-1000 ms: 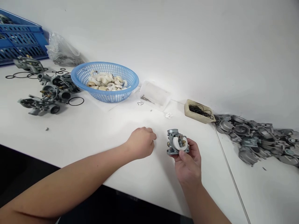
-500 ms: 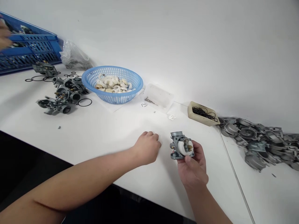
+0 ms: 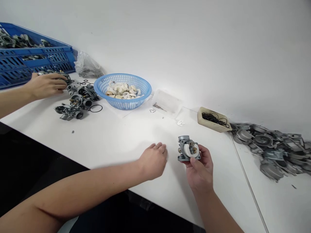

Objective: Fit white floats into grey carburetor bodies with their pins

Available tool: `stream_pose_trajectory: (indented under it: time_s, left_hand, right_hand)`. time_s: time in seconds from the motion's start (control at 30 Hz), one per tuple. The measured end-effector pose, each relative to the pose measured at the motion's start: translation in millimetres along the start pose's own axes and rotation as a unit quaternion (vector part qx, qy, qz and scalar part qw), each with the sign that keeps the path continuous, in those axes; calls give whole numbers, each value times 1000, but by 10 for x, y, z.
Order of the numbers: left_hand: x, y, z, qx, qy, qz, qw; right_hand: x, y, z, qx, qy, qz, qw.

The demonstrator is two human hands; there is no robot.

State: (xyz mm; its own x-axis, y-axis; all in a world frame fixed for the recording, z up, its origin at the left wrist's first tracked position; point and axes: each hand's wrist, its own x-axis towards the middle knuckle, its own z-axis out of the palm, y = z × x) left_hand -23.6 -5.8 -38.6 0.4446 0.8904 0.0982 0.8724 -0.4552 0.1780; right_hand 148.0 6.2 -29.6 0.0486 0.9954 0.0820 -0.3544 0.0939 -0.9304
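My right hand [image 3: 200, 168] grips a carburetor body [image 3: 185, 147] in grey metal, thumb in front and fingers behind. Its open side faces me, showing a white float [image 3: 191, 156] and brass parts inside. To the left, my left hand [image 3: 153, 161] rests low over the white table with its fingers curled and closed; their tips are turned away, so anything in them is hidden. It stays apart from the carburetor. Beyond the hands lie a crumpled white scrap [image 3: 180, 123] and a clear plastic tray [image 3: 167, 103] with thin metal pins.
A blue basket [image 3: 122, 104] holds white floats. Rubber rings fill a cream box [image 3: 213, 120] beside piled metal bowls [image 3: 274, 145]. At left, a co-worker's hand [image 3: 50, 84] touches a carburetor near several others [image 3: 77, 102], a plastic bag [image 3: 87, 64] and a blue crate [image 3: 58, 53].
The co-worker's hand has come down from the crate's side to a carburetor on the table. My view has shifted slightly. My right hand still holds the carburetor, tilted a little differently.
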Motion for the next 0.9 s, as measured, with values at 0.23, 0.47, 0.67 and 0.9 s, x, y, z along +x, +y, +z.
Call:
stream_pose_trajectory:
  time_s: [0.23,0.47,0.67,0.9]
  left_hand:
    - [-382,112,89,1,17,-19,1000]
    - [-991,144,98,-8,78,31,996]
    - [-1317,54,249,-2,151,98,984]
    - [-1414,16,311,2,245,144,959]
  right_hand:
    - [20,7,5,20,-16,14,1000]
    - [-4,21,33,31,-11,17,999]
    - [-6,31,32,21,-15,17,1000]
    - [-25,15,63,29,-21,19,999]
